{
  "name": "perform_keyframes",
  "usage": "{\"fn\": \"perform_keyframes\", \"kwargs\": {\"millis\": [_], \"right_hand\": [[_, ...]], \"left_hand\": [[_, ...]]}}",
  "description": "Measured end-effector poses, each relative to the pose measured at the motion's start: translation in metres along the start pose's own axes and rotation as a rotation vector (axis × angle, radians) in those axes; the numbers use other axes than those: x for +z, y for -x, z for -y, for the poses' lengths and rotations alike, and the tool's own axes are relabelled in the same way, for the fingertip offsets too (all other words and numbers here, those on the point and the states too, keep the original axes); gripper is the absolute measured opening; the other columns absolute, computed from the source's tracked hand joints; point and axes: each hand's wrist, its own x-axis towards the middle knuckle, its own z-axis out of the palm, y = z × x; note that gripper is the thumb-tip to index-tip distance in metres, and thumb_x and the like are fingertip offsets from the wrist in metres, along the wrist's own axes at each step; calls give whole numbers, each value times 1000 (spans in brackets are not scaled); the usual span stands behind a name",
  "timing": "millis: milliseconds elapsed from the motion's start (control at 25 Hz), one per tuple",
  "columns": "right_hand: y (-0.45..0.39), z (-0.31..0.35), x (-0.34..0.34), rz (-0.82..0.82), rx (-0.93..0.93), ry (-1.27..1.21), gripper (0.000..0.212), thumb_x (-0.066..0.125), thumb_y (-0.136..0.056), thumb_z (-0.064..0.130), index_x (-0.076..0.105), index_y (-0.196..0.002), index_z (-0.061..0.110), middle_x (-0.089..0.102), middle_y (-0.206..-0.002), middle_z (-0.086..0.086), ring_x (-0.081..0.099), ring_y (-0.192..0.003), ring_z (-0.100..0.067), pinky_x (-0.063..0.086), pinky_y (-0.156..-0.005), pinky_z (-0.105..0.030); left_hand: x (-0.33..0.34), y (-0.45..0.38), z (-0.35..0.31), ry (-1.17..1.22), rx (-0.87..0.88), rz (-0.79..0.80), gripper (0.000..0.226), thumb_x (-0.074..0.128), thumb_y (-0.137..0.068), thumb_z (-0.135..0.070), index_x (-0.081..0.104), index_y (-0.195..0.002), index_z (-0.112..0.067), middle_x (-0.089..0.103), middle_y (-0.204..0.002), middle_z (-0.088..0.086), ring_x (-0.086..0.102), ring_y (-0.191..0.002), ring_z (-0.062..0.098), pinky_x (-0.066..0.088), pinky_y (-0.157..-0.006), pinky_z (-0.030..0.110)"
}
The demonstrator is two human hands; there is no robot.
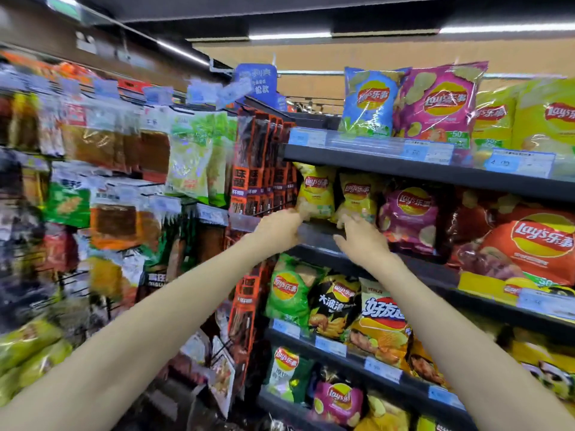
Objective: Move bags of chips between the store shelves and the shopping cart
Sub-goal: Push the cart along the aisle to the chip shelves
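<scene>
While I stand facing the tall dark store shelves (404, 164), packed row on row with chip bags, both my bare arms reach up to the second shelf from the top. No shopping cart is in view. Two yellow Lay's bags stand upright side by side at that shelf's left end. My left hand (281, 227) has its grip pinching the bottom corner of the left yellow bag (315, 194); my right hand (361, 236) has fingers spread, touching the lower edge of the right yellow bag (357, 195), not closed on it. Risks, I judge: a corner pinch on slick film could slip and drop the bag; pulling could tip the purple Lay's bag (409, 213) just beside off the ledge.
</scene>
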Motion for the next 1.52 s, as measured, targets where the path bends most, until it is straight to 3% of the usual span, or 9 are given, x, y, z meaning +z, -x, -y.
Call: {"fn": "perform_keyframes", "kwargs": {"millis": [160,400,520,600,800,880,1000,1200,1520], "right_hand": [[32,104,18,27,-139,-42,31,52,-98,31,48,-122,13,53,-121,-12,55,-112,-36,49,-83,-44],[99,274,67,136,-367,-140,30,50,-98,28,48,-123,12,53,-120,-12,55,-111,-35,46,-78,-41],[138,365,97,236,-517,-137,33,49,-101,32,46,-128,13,54,-121,-11,57,-107,-33,42,-68,-35],[161,421,116,305,-600,-173,33,47,-102,31,45,-130,13,54,-122,-10,57,-106,-31,46,-69,-37],[206,546,161,383,-857,-250,37,50,-100,29,43,-133,12,52,-127,-10,56,-112,-34,51,-74,-41],[223,598,179,451,-940,-300,35,49,-100,27,46,-131,12,54,-125,-10,55,-115,-34,50,-82,-41],[237,669,205,492,-1041,-341,36,50,-96,28,50,-128,12,57,-126,-10,55,-117,-34,48,-86,-42],[236,787,243,549,-1144,-404,32,50,-96,31,51,-126,18,60,-123,-8,56,-115,-30,45,-82,-36],[240,906,290,615,-1176,-461,34,49,-99,32,48,-130,19,56,-126,-6,54,-113,-31,43,-79,-35]], "left_hand": [[-23,92,72,-60,-76,58,36,54,-94,-25,52,-129,-17,58,-117,9,59,-107,32,53,-77,43],[-43,258,172,-85,-257,124,35,51,-99,-25,50,-134,-21,58,-118,5,60,-103,27,56,-73,41],[-50,354,220,-144,-411,151,31,54,-97,-28,52,-128,-22,60,-114,2,60,-102,25,56,-68,40],[-56,414,247,-161,-537,167,30,52,-96,-28,52,-126,-23,60,-116,1,61,-104,26,54,-66,38],[-63,550,302,-176,-844,220,39,50,-94,-23,50,-133,-28,56,-133,2,57,-117,29,51,-87,40],[-62,596,328,-188,-938,236,41,50,-95,-21,49,-135,-28,56,-135,2,56,-119,29,49,-91,38],[-64,652,372,-160,-1051,245,42,51,-96,-25,48,-138,-27,52,-138,1,52,-125,28,45,-94,36],[-85,736,453,-239,-1206,286,39,51,-96,-29,50,-135,-30,55,-135,-3,55,-123,24,48,-92,37],[-90,796,556,-260,-1278,250,37,51,-96,-29,54,-133,-26,58,-128,-1,58,-113,24,49,-83,36]]}}
